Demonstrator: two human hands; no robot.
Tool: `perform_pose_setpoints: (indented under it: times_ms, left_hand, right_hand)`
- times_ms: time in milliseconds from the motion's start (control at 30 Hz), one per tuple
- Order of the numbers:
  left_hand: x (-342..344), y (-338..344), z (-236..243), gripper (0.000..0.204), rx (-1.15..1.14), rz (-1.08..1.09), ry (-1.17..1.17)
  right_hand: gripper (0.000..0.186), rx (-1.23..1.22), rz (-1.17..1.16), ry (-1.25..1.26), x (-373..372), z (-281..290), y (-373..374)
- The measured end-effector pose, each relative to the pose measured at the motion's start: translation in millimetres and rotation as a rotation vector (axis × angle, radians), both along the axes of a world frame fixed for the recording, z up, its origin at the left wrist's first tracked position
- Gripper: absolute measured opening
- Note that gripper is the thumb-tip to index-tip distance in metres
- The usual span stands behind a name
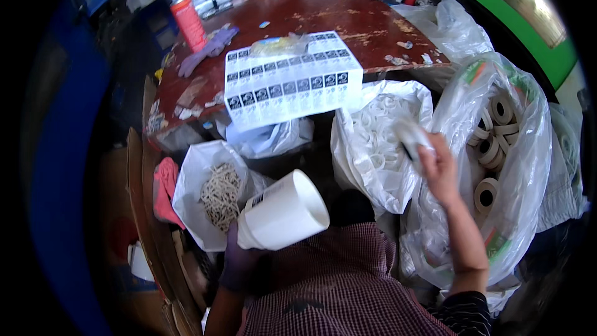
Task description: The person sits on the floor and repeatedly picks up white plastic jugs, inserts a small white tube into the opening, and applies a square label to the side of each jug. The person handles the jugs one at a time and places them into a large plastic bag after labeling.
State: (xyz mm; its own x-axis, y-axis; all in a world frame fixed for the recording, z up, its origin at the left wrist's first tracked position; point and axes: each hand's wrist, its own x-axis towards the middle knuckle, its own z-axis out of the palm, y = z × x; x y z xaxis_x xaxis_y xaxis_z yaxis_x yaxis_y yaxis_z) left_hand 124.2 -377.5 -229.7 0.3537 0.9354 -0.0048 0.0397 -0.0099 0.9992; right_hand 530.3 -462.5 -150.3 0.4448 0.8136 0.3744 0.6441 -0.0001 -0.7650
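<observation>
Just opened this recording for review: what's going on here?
The person's gloved left hand holds a tilted white container, its open mouth facing right. The bare right hand grips a pale piece, too blurred to identify, by the right rim of a white bag of white rings. Further right, a clear plastic bag holds beige rings.

Dark, bowed edges; right hand (440,171) apparently motion-blurred.

- The container (283,211) seems of smooth plastic
- The tabletop (292,12) is glossy, with rough, worn patches
- The sheet (292,87) is smooth paper
- The large bag (443,202) is thin, wrinkled, shiny plastic
- The checked garment (348,274) is matt cloth
</observation>
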Motion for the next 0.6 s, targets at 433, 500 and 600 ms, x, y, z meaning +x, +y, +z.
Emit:
perform_pose_setpoints:
  times_ms: [433, 500, 600]
  left_hand:
    - [6.8, 2.8, -6.5, 0.07, 0.313, -0.195, 0.143]
    - [12.2, -3.9, -9.9, 0.069, 0.412, -0.079, 0.145]
    - [13.0, -4.6, -9.2, 0.053, 0.44, 0.036, 0.382]
  right_hand:
    - [0.048, 0.342, 0.448, -0.192, -133.9, -18.6, 29.3]
    - [0.046, 0.389, 0.44, -0.152, -132.5, -23.0, 22.8]
    - [0.044, 0.422, 0.367, -0.029, -130.6, -26.9, 19.3]
